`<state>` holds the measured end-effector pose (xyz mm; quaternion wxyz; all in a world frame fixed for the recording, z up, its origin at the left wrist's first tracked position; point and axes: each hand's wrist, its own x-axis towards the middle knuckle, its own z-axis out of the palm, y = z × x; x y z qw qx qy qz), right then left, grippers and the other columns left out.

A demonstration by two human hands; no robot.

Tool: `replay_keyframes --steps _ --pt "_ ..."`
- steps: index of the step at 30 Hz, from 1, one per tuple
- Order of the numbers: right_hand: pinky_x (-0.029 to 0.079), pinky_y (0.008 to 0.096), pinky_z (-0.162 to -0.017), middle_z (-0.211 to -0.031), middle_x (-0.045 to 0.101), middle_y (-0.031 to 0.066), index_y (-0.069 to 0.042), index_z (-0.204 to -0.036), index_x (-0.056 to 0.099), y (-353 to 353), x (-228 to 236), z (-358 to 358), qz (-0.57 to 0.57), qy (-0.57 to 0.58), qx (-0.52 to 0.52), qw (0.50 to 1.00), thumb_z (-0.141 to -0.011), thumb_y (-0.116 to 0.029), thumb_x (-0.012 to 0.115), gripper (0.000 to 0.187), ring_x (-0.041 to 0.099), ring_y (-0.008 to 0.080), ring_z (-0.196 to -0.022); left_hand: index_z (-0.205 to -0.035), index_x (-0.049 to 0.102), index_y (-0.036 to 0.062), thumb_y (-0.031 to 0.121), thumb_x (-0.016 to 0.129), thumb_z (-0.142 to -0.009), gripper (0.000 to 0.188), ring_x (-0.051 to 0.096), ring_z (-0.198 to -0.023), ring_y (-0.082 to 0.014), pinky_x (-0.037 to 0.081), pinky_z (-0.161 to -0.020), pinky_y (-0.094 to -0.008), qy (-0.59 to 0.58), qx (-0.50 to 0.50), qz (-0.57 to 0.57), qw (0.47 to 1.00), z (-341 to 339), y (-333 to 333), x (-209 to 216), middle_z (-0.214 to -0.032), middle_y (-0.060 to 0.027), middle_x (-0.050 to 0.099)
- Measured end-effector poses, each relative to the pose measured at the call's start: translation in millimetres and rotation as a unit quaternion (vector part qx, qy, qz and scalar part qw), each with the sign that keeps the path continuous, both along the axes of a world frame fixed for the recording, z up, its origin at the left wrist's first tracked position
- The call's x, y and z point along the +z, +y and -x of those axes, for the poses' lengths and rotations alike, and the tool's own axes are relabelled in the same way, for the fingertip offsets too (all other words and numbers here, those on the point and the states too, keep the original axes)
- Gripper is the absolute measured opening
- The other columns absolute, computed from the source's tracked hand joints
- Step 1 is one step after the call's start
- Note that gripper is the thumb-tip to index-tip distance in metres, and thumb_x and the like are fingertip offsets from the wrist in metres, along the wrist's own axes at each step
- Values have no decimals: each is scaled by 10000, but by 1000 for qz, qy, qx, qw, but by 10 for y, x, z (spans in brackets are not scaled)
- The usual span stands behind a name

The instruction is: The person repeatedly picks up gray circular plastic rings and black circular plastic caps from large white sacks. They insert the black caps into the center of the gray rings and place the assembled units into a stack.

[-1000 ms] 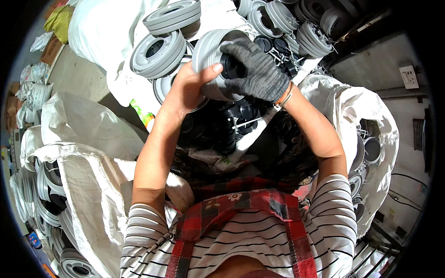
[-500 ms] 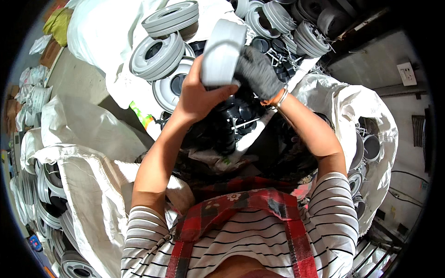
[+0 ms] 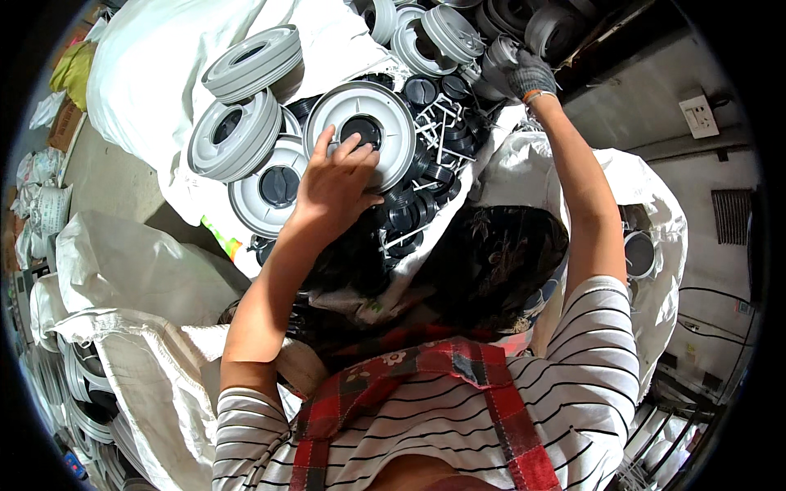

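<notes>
My bare left hand (image 3: pixel 336 176) lies over a round grey plastic disc (image 3: pixel 395 114), fingers apart, fingertips at the black round cap (image 3: pixel 365 128) in its centre. The disc faces up on the pile in front of me. Stretched to the far right, my right hand (image 3: pixel 532 75) wears a dark grey glove. Its fingers close on the edge of a grey plastic ring part (image 3: pixel 496 64), partly hidden by the hand. Beside the left hand lies another grey disc (image 3: pixel 246 200) with a black cap, and thick grey ribbed rings (image 3: pixel 233 135) rest behind it.
Loose black caps (image 3: pixel 420 90) and thin white plastic sticks (image 3: pixel 443 123) lie between my hands. More grey rings (image 3: pixel 453 34) stand at the back. White woven sacks (image 3: pixel 135 344) flank me; the right one (image 3: pixel 667 213) holds round parts. A wall socket (image 3: pixel 698 116) is at the right.
The grey part held up between both hands now lies flat on the pile under my left hand. My right hand has let go of it and reached far right to another ring.
</notes>
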<state>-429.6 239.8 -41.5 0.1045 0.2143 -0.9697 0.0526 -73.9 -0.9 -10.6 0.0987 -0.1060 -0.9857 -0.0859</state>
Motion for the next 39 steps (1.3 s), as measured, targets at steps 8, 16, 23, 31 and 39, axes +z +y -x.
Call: replay_keyframes --steps 8,16,23,31,39 --pt "406 428 -955 -1253 522 195 -95 -1295 439 -130 -120 295 -57 -112 -77 989 -692 -422 630 711 510 356 -1146 -1037 622 122 192 732 -650 408 501 -1154 -183 215 -1093 -450 44 9 -34 998 21 85 -47 -1113 -15 596" --pt "405 383 -957 -1231 532 173 -58 -1229 499 -296 191 391 -50 -7 74 996 -664 -521 694 757 488 337 -1157 -1013 634 139 193 729 -675 355 507 -1154 -184 227 -1084 -449 70 26 -45 996 129 50 -99 -1116 -13 598" --pt "481 374 -832 -1024 623 186 -34 -1169 509 -833 741 298 209 98 135 964 -628 -395 773 702 608 324 -930 -1045 611 93 156 728 -705 365 528 -1144 -243 240 -1066 -486 71 -9 -150 986 184 -15 -41 -1091 -65 627" --pt "500 326 -768 -965 658 140 -22 -1108 570 -1081 847 -374 405 2 83 910 -705 -282 730 506 637 245 -845 -1036 618 42 127 714 -735 327 559 -1109 -257 272 -1051 -487 87 7 -270 959 38 -35 65 -1083 -113 635" --pt "440 388 -885 -1115 592 133 -33 -1146 550 -895 1088 -814 735 -351 150 561 -878 -259 567 352 561 269 -1014 -1142 545 -80 166 603 -870 371 575 -1064 -209 378 -1004 -328 -67 97 -641 759 8 -33 269 -1088 -172 615"
